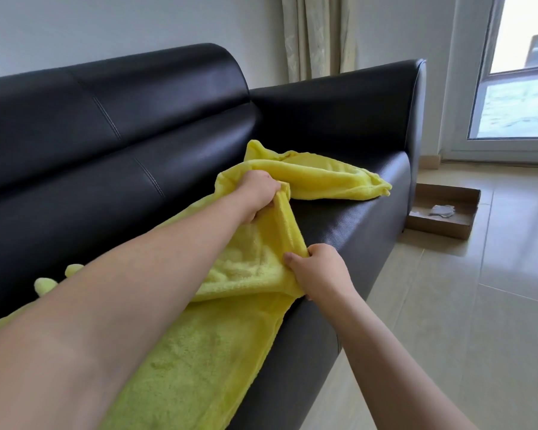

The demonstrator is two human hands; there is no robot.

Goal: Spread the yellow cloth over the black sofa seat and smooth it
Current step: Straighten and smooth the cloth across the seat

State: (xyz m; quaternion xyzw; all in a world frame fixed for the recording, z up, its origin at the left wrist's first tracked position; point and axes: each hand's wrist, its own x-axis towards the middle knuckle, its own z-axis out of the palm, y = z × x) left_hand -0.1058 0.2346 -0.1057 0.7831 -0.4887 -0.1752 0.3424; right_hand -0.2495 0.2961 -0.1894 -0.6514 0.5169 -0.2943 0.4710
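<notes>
A fluffy yellow cloth point(249, 268) lies rumpled along the black sofa seat point(348, 225), bunched toward the far armrest and draped over the front edge near me. My left hand point(258, 193) grips a fold of the cloth in the middle of the seat, arm stretched across it. My right hand point(320, 271) pinches the cloth's edge at the front of the seat. Between the two hands the cloth is pulled into a ridge. Part of the seat at the right stays uncovered.
The sofa backrest point(112, 113) runs along the left and the armrest point(385, 97) closes the far end. A shallow cardboard tray point(444, 212) holding crumpled paper sits on the tiled floor point(479, 305) beyond the sofa. A curtain point(317, 32) and glass door point(516, 88) stand behind.
</notes>
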